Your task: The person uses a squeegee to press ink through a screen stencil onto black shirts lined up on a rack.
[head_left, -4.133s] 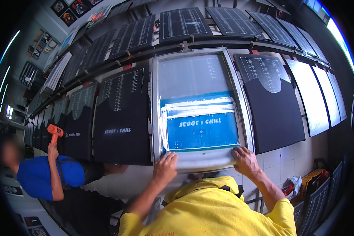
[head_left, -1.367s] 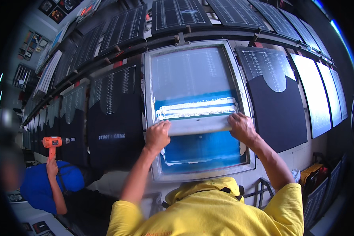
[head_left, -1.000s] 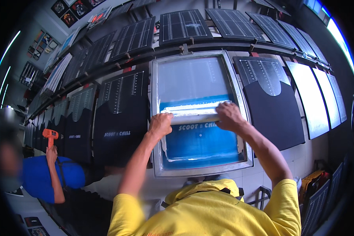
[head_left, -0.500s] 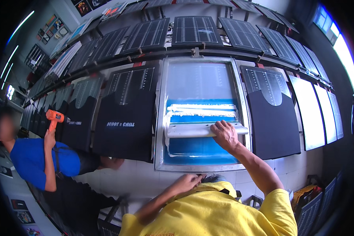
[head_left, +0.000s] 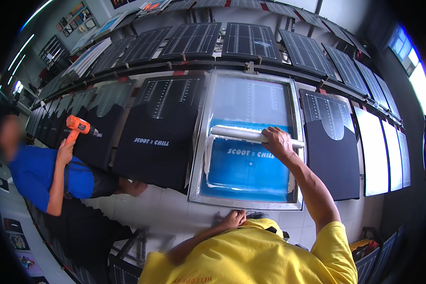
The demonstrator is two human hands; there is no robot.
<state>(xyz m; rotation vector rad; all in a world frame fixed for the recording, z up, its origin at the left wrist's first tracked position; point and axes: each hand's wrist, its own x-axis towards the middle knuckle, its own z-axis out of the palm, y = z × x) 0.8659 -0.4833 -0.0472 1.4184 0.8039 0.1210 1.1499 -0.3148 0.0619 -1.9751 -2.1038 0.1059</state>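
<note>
My right hand (head_left: 278, 142) is wrapped round a long pale squeegee (head_left: 236, 133), which lies across a metal-framed printing screen (head_left: 199, 165). White ink lines the squeegee's far side and streaks the left edge of the blue mesh (head_left: 246, 182). Pale lettering shows in the mesh on the near side of the squeegee, partly covered by my right forearm. My left hand (head_left: 234, 218) is closed at the near edge of the frame, close to my body. Whatever its curled fingers hold, if anything, is hidden.
Left of the screen, a black shirt (head_left: 154, 156) with a white print lies on a board. Another black shirt (head_left: 331, 158) is at the right. A person in blue (head_left: 52, 175) holds an orange heat gun (head_left: 78, 125) at the left. More boards (head_left: 251, 40) stand beyond a rail.
My right hand has pushed the squeegee away from me, uncovering lettering in the mesh. My left hand has curled tighter near the frame. The view has shifted slightly.
</note>
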